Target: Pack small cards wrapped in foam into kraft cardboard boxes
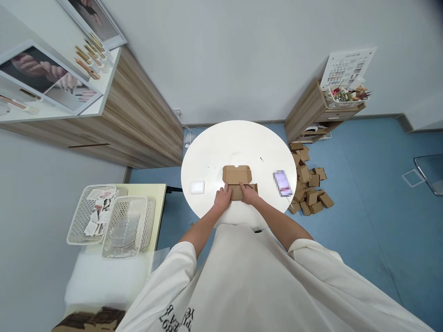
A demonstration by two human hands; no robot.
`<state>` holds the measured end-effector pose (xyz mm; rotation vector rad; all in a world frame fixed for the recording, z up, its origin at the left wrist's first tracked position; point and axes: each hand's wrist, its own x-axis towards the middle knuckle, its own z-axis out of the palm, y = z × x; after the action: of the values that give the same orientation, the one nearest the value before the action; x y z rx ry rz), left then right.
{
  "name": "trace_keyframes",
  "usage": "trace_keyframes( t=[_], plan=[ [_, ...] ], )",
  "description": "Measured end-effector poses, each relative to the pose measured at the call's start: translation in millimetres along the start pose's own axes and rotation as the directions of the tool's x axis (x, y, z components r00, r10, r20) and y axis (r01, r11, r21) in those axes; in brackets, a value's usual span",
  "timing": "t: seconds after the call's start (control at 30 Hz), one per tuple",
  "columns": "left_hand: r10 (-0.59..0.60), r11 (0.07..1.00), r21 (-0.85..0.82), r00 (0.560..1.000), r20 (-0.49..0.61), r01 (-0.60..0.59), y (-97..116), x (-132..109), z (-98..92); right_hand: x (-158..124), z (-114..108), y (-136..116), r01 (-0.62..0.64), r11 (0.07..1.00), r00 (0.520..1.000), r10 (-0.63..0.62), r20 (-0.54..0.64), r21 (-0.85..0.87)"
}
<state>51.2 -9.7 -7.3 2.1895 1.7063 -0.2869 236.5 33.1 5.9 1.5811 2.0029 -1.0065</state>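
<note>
Cardboard box [237, 180] sits on the near half of the round white table [238, 138], half folded: lid flap open and lying toward the far side, near walls not tucked yet. Left hand [222, 198] clasps its near-left corner, fingers curled. Right hand [249, 194] lies on the near-right side, fingers together; whether it grips is too small to tell. White pad [197, 186] on table left, phone [283, 182] on table right. Pile of folded boxes [310, 184] on the floor right of the table.

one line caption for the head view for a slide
Left hand and right hand hold a partly folded cardboard box on a round white table.
</note>
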Motion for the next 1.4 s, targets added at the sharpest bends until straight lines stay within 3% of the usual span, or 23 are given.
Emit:
trace_keyframes(
  t=[0.17,0.3,0.37,0.43,0.53,0.63,0.73,0.9,1.03,1.17,1.27,1.4],
  plan=[
    [0.056,0.994,-0.093,0.998,0.022,-0.053,-2,6,0.7,-6,2,2,0.037,0.999,0.999,-0.037,-0.04,0.016],
    [0.044,0.996,-0.076,0.999,0.02,-0.042,-2,7,1.5,-30,14,11,0.106,0.994,0.961,-0.105,-0.257,-0.013],
    [0.042,0.997,-0.066,0.999,0.015,-0.041,-3,7,2.2,-44,23,21,0.048,0.999,0.907,-0.043,-0.419,0.002],
    [0.046,0.997,-0.06,0.999,0.015,-0.046,-4,7,2.8,-56,31,32,-0.067,0.994,0.871,0.1,-0.481,0.086],
    [0.046,0.996,-0.075,0.999,0.011,-0.045,-3,7,3.4,-62,36,47,-0.15,0.975,0.891,0.206,-0.404,0.165],
    [0.034,0.995,-0.09,0.999,0.007,-0.033,-2,7,3.1,-57,33,52,-0.118,0.98,0.928,0.167,-0.334,0.16],
    [0.035,0.996,-0.078,0.999,0.02,-0.033,-1,8,2.3,-46,25,49,-0.084,0.97,0.941,0.153,-0.303,0.228],
    [0.042,0.995,-0.091,0.999,0.024,-0.04,-1,9,3.2,-34,14,40,-0.129,0.912,0.941,0.236,-0.241,0.389],
    [0.046,0.995,-0.085,0.999,0.013,-0.045,-2,8,6.1,-30,16,29,-0.06,0.894,0.937,0.205,-0.284,0.445],
    [0.048,0.996,-0.078,0.999,0.004,-0.047,-3,8,6.8,-30,25,19,-0.016,0.923,0.935,0.15,-0.322,0.384],
    [0.053,0.995,-0.087,0.999,0.003,-0.052,-3,8,5.6,-31,29,16,0.023,0.968,0.935,0.068,-0.348,0.25],
    [0.058,0.995,-0.08,0.998,-0.006,-0.059,-4,8,4.2,-34,29,15,0.0,1.0,0.958,0.009,-0.288,0.029]
  ],
)
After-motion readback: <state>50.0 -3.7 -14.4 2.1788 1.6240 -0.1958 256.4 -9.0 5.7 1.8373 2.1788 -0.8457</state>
